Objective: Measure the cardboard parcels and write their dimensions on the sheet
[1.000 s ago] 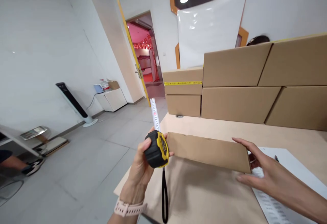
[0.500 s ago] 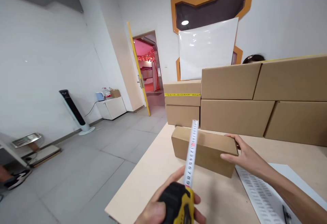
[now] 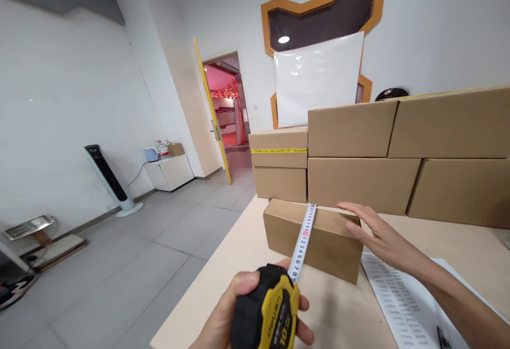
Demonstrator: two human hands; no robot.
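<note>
Table, tape measure in left grip

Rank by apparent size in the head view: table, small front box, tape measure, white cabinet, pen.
1. Table
2. Small front box and tape measure: unsure, the latter being nearer the camera
3. White cabinet
4. Pen
</note>
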